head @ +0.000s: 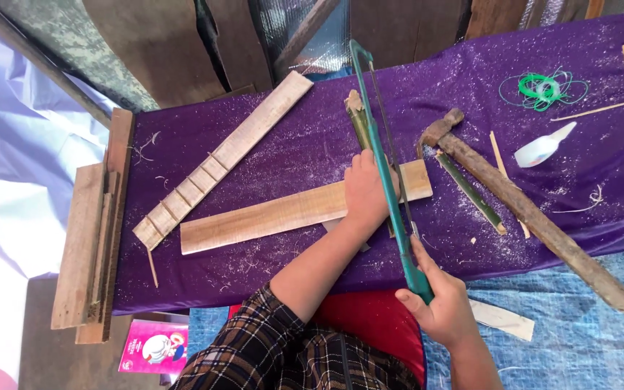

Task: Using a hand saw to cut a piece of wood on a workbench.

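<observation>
Your left hand [365, 193] lies flat, fingers together, pressing down on a bamboo strip [359, 119] where it crosses the plank [283, 211] at the middle of the desk [312, 144]. The strip runs from under your palm toward 12 o'clock. Your right hand [438, 307] is curled tight around the handle of the green saw [388, 180], at 5 o'clock from the left hand. The saw frame reaches toward 12 o'clock, just beside your left hand on its 3 o'clock side, with the blade over the plank's right end.

At 10 o'clock from the plank lies a notched slat [222, 159], set at a slant. At 3 o'clock from the saw a hammer [521, 209] lies on a slant, its head near the plank's end and its long handle running toward 4 o'clock. A second green strip [471, 191] lies alongside it. A coil of green wire [542, 88] sits at 2 o'clock, with a white scoop [543, 148] just below it. Sawdust speckles the purple cloth.
</observation>
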